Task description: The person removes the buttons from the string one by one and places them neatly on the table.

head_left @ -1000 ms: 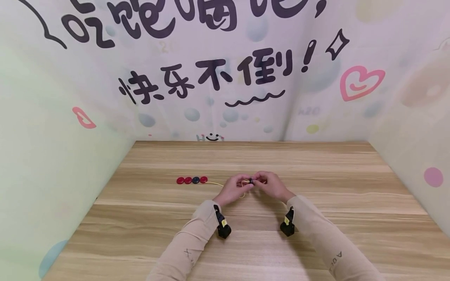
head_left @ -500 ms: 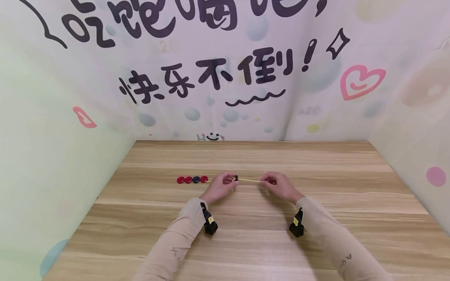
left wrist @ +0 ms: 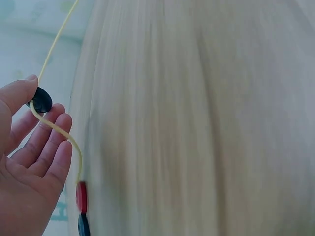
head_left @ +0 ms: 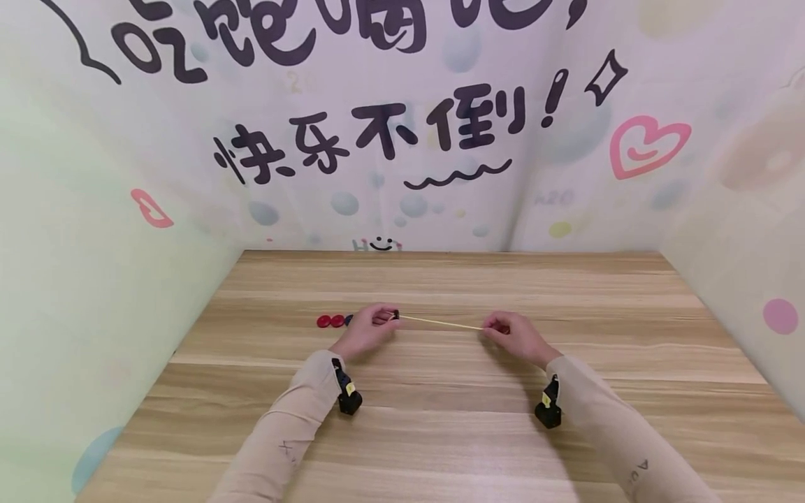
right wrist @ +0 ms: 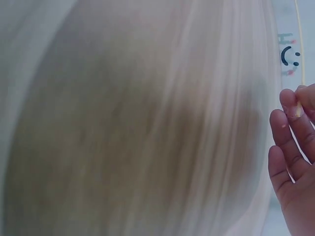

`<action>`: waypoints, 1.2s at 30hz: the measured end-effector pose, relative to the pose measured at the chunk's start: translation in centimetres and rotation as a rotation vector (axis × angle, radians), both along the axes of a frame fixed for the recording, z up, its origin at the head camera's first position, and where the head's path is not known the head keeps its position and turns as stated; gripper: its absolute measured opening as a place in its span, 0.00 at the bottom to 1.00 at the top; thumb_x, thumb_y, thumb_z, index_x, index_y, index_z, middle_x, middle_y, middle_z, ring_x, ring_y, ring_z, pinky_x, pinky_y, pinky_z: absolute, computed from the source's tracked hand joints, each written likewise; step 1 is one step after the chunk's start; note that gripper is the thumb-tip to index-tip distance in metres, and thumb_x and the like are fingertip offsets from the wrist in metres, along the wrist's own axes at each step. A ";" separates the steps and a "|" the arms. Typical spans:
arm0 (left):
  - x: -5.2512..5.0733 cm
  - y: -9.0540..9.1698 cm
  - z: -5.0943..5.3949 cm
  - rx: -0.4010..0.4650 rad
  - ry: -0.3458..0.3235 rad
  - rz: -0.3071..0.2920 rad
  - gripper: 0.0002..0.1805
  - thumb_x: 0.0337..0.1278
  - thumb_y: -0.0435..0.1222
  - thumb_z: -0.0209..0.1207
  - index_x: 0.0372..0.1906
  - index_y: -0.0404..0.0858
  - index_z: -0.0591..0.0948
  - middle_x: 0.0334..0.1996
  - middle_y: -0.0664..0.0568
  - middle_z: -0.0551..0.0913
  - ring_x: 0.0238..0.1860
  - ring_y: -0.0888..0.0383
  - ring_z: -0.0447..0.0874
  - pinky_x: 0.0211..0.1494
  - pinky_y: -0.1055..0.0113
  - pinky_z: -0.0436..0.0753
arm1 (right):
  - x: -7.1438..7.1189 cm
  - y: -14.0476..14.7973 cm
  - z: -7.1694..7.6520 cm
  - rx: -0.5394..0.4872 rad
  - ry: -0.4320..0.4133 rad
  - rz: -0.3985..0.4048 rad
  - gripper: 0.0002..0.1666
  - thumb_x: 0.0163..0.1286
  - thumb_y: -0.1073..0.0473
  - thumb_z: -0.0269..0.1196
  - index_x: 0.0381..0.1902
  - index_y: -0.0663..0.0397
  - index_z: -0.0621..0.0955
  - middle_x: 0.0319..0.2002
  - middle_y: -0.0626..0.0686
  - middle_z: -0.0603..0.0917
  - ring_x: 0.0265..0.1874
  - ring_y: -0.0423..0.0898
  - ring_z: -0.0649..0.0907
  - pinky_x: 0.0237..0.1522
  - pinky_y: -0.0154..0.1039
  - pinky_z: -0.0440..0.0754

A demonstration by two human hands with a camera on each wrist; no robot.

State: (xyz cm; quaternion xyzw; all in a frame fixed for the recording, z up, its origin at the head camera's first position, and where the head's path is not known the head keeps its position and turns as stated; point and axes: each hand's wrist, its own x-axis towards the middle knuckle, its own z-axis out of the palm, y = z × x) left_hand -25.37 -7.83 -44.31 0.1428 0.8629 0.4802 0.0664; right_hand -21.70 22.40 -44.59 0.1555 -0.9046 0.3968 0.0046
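In the head view my left hand [head_left: 365, 330] pinches a dark round button [head_left: 396, 315] between thumb and finger. A yellow string [head_left: 440, 323] passes through it and stretches nearly straight to my right hand [head_left: 517, 338], which pinches the string's end. In the left wrist view the string sags below the dark button [left wrist: 43, 101] to a red button [left wrist: 81, 196] and another dark button [left wrist: 83, 225]. Two red buttons [head_left: 323, 321] show left of my left hand on the table; a blue one [head_left: 349, 321] is partly covered by it.
The wood-grain table [head_left: 428, 447] spreads around both hands. A printed white cloth backdrop [head_left: 377, 209] rises behind its far edge, with pale walls at both sides. Each wrist carries a small black camera [head_left: 349, 399].
My hands have drawn apart, left hand leftward with the dark button, right hand rightward with the string's end. The string between them has grown longer, and my left hand now covers part of the row.
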 end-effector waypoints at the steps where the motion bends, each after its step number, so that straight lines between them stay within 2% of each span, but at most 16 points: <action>1: 0.0 -0.2 0.1 -0.001 0.002 0.001 0.19 0.52 0.37 0.59 0.49 0.36 0.76 0.39 0.48 0.78 0.42 0.54 0.75 0.48 0.62 0.73 | 0.1 0.1 0.0 0.002 -0.005 -0.003 0.04 0.60 0.64 0.59 0.32 0.60 0.79 0.27 0.50 0.79 0.27 0.42 0.74 0.30 0.34 0.73; 11: 0.2 -2.0 0.5 -0.049 0.015 -0.014 0.16 0.50 0.35 0.60 0.46 0.34 0.76 0.37 0.48 0.79 0.39 0.55 0.76 0.45 0.62 0.74 | 0.2 1.3 0.1 0.030 -0.006 -0.010 0.05 0.60 0.64 0.59 0.33 0.60 0.79 0.27 0.50 0.78 0.27 0.43 0.74 0.30 0.35 0.73; 19: 0.6 -3.4 0.7 -0.065 0.032 -0.089 0.17 0.51 0.33 0.59 0.46 0.30 0.76 0.39 0.45 0.80 0.39 0.53 0.77 0.44 0.61 0.75 | 0.0 2.2 -0.4 0.056 0.008 -0.007 0.04 0.60 0.64 0.60 0.32 0.60 0.79 0.28 0.50 0.79 0.28 0.42 0.75 0.31 0.35 0.74; 26: 0.4 -4.6 0.5 -0.087 0.034 -0.099 0.17 0.51 0.32 0.59 0.46 0.30 0.76 0.37 0.46 0.80 0.38 0.53 0.77 0.44 0.62 0.75 | 0.0 2.5 -0.4 0.053 0.004 -0.004 0.04 0.60 0.64 0.60 0.32 0.59 0.80 0.27 0.49 0.79 0.27 0.42 0.75 0.30 0.33 0.73; 33: 0.3 -5.6 0.3 -0.065 0.072 -0.117 0.15 0.50 0.30 0.59 0.44 0.28 0.76 0.35 0.43 0.79 0.37 0.51 0.77 0.43 0.61 0.75 | 0.1 2.6 -0.2 0.053 0.001 -0.002 0.03 0.59 0.66 0.60 0.31 0.60 0.80 0.26 0.50 0.79 0.26 0.42 0.75 0.29 0.33 0.74; 36: 0.5 -6.2 0.3 -0.049 0.083 -0.138 0.15 0.51 0.33 0.59 0.43 0.29 0.77 0.34 0.44 0.79 0.37 0.52 0.77 0.43 0.60 0.75 | 0.0 2.7 -0.3 0.060 0.004 0.000 0.03 0.59 0.66 0.60 0.31 0.60 0.79 0.26 0.49 0.79 0.25 0.41 0.74 0.28 0.33 0.73</action>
